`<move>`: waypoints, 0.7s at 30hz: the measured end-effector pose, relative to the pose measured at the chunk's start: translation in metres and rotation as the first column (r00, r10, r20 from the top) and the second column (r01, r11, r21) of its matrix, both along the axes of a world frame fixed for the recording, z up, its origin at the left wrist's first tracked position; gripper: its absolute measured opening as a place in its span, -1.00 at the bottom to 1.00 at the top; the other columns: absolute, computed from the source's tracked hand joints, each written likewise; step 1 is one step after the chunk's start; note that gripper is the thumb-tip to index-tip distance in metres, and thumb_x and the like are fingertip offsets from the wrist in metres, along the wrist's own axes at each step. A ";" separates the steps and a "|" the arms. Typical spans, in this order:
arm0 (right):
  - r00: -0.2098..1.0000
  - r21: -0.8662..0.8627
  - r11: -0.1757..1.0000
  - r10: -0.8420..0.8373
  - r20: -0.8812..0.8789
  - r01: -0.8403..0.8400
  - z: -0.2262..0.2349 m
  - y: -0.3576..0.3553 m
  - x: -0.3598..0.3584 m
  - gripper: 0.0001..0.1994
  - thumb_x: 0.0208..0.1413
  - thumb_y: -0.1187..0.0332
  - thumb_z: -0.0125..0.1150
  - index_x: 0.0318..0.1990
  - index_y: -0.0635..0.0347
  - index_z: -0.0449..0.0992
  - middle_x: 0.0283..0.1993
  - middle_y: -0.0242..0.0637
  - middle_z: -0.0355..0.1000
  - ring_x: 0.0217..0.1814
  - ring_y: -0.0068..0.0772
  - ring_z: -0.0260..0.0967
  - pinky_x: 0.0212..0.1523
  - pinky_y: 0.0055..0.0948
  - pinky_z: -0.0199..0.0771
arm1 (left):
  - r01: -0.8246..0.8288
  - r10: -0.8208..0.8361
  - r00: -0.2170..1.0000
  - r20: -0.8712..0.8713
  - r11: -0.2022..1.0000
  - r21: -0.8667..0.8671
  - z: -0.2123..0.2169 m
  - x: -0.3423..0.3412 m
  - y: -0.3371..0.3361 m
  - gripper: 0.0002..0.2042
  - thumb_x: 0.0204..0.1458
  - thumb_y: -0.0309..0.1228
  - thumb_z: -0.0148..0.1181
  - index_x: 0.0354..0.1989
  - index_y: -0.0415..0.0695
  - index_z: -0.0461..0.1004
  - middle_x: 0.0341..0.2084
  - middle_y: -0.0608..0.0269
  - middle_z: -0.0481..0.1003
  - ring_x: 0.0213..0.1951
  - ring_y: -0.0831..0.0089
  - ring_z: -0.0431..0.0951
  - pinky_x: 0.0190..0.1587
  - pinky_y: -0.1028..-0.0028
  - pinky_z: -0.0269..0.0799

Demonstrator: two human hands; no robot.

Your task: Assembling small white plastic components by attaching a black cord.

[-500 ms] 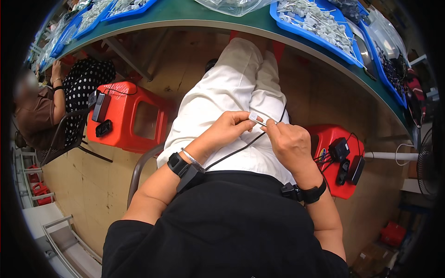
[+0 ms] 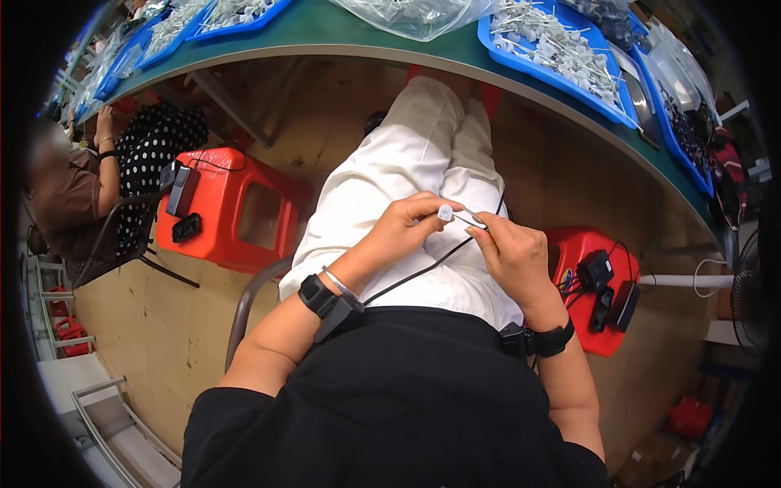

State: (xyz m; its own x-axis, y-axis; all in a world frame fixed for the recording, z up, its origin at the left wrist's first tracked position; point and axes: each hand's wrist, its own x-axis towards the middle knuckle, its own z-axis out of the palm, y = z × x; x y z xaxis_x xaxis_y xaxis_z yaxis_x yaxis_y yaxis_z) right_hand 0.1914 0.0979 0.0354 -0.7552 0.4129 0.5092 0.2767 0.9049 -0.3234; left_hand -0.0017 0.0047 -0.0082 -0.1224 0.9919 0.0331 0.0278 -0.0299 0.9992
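White cap (image 2: 445,213) is sitting pinched at the left hand's (image 2: 404,228) fingertips, over the lap. Its thin stick (image 2: 470,219) is running across to the right hand (image 2: 514,256), whose thumb and forefinger are closing on the far end. Both hands are nearly touching above the white trousers (image 2: 407,171).

Even, bright overhead light fills the scene with soft shadows. Fisheye distortion bends the green tabletop (image 2: 358,37) into an arc, black vignette rings the frame, and edge detail smears.
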 end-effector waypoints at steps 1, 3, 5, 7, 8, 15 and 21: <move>1.000 -0.062 0.998 -0.007 -0.026 0.005 0.001 -0.001 0.000 -0.81 0.11 0.31 0.35 -0.21 0.20 0.56 -0.54 -0.26 0.48 -0.60 -0.28 0.43 -0.58 -0.37 0.38 | -0.007 0.007 1.000 -0.024 0.999 0.032 0.000 -0.001 0.000 -0.74 0.28 -0.38 0.12 0.05 -0.19 0.57 -0.25 0.33 0.47 -0.27 0.62 0.46 -0.14 0.57 0.43; 0.997 -0.115 0.993 -0.018 -0.069 0.010 0.003 -0.002 0.000 -0.83 0.12 0.33 0.34 -0.22 0.21 0.56 -0.51 -0.22 0.51 -0.59 -0.26 0.45 -0.57 -0.37 0.40 | -0.029 0.034 0.997 -0.066 0.997 0.065 0.010 -0.002 0.002 -0.75 0.28 -0.40 0.11 0.06 -0.19 0.57 -0.22 0.28 0.53 -0.25 0.60 0.50 -0.15 0.54 0.47; 0.994 -0.292 0.955 -0.073 -0.081 0.046 0.005 -0.002 0.003 -0.84 0.14 0.34 0.32 -0.22 0.23 0.56 -0.49 -0.18 0.53 -0.58 -0.23 0.47 -0.56 -0.39 0.41 | -0.034 0.042 0.996 -0.078 0.994 0.102 0.029 -0.009 0.011 -0.75 0.28 -0.41 0.11 0.05 -0.19 0.57 -0.23 0.27 0.54 -0.26 0.59 0.51 -0.16 0.54 0.48; 0.988 -0.321 0.946 -0.080 -0.134 0.033 0.005 -0.002 0.004 -0.84 0.16 0.35 0.31 -0.21 0.24 0.56 -0.50 -0.17 0.52 -0.59 -0.23 0.46 -0.56 -0.40 0.40 | -0.061 0.090 0.988 -0.126 0.974 0.218 0.057 -0.017 0.023 -0.77 0.26 -0.44 0.13 0.03 -0.20 0.58 -0.24 0.26 0.58 -0.31 0.58 0.53 -0.21 0.55 0.48; 0.982 -0.358 0.934 -0.084 -0.171 0.018 0.005 -0.002 0.004 -0.85 0.17 0.35 0.30 -0.21 0.24 0.56 -0.52 -0.17 0.51 -0.60 -0.23 0.46 -0.56 -0.40 0.39 | -0.047 0.126 0.966 -0.226 0.943 0.329 0.078 -0.026 0.034 -0.79 0.25 -0.47 0.14 0.00 -0.21 0.59 -0.25 0.26 0.58 -0.33 0.58 0.53 -0.24 0.55 0.48; 0.983 -0.368 0.928 -0.014 -0.182 -0.055 0.012 -0.004 -0.001 -0.84 0.17 0.35 0.30 -0.20 0.25 0.57 -0.54 -0.18 0.50 -0.62 -0.28 0.44 -0.58 -0.41 0.37 | -0.262 0.458 0.783 -0.421 0.856 0.445 0.216 -0.180 0.170 -0.58 0.13 -0.50 0.20 0.20 -0.09 0.42 -0.05 0.05 0.58 0.00 0.35 0.60 0.09 0.40 0.51; 0.976 -0.288 0.958 -0.058 -0.209 -0.005 0.006 0.006 0.004 -0.83 0.15 0.32 0.32 -0.24 0.24 0.56 -0.55 -0.20 0.50 -0.62 -0.29 0.45 -0.59 -0.40 0.37 | 0.103 0.248 0.850 -0.465 0.788 0.607 0.216 -0.127 0.206 -0.81 0.07 -0.55 0.21 -0.13 -0.17 0.58 -0.16 0.10 0.60 -0.12 0.25 0.61 -0.04 0.35 0.50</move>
State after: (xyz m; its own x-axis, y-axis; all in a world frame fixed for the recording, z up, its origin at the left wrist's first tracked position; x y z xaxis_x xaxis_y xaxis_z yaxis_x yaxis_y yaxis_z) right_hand 0.1951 0.1040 0.0418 -0.6287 0.5826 0.5151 0.1951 0.7594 -0.6207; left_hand -0.1282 0.2107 0.2080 0.0150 0.7326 0.6804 0.5372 -0.5799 0.6125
